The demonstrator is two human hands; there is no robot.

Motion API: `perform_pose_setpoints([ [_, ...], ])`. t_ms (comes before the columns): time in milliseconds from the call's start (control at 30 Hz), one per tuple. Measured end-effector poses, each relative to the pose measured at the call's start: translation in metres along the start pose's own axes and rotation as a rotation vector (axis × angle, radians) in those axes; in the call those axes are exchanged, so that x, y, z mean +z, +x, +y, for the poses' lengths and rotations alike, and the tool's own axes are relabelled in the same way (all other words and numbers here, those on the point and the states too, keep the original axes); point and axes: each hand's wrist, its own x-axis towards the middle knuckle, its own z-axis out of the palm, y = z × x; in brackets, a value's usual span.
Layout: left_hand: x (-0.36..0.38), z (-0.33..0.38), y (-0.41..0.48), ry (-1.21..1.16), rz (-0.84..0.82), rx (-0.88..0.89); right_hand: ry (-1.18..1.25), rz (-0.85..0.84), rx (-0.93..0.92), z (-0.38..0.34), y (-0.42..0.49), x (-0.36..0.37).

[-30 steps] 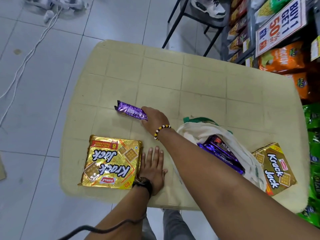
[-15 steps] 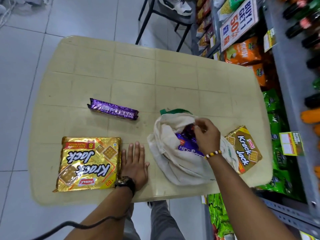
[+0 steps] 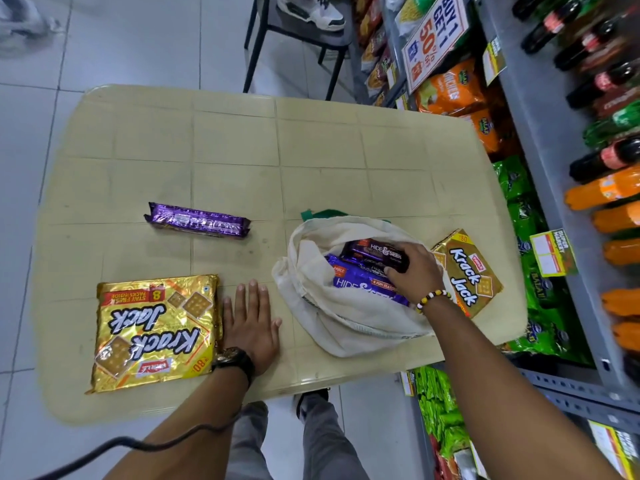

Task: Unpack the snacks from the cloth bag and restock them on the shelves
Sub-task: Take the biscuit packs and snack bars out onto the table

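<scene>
A cream cloth bag [image 3: 332, 320] lies open on the beige table [image 3: 242, 140]. Inside it show a dark Hide & Seek pack [image 3: 374, 255] and a larger purple Hide & Seek pack [image 3: 360, 284]. My right hand [image 3: 414, 271] reaches into the bag, with its fingers closed on the dark pack. My left hand [image 3: 251, 322] rests flat on the table with its fingers spread, beside a big gold Krack Jack pack [image 3: 154, 332]. A slim purple biscuit pack [image 3: 197, 224] lies further back. A second Krack Jack pack [image 3: 465, 271] lies right of the bag.
Store shelves [image 3: 540, 140] run along the right, holding orange and green snack bags and soft-drink bottles. A "Buy 1 Get 1" sign [image 3: 434, 36] hangs above them. A black stool [image 3: 294, 39] stands behind the table. White tiled floor lies to the left.
My right hand left the slim purple pack on the table, moved right into the bag, and now grips the dark Hide & Seek pack. My left hand has stayed flat.
</scene>
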Motion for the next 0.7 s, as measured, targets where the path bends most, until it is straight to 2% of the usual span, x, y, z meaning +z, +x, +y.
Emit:
perform_pose_setpoints([
  [233,-0.001,-0.001,0.0,0.002,-0.005,0.006,-0.034,-0.134,-0.149,-0.005,0.015,-0.013],
  [433,-0.001,-0.001,-0.002,0.014,-0.018,0.0,0.168,-0.075,-0.155,-0.004,-0.009,-0.033],
  [600,-0.003,0.001,-0.001,0.006,-0.029,-0.002,0.45,0.061,-0.135,0.0,-0.019,-0.058],
  [700,-0.005,0.002,-0.002,0.013,-0.015,-0.01,0.529,0.161,-0.098,0.0,-0.002,-0.076],
])
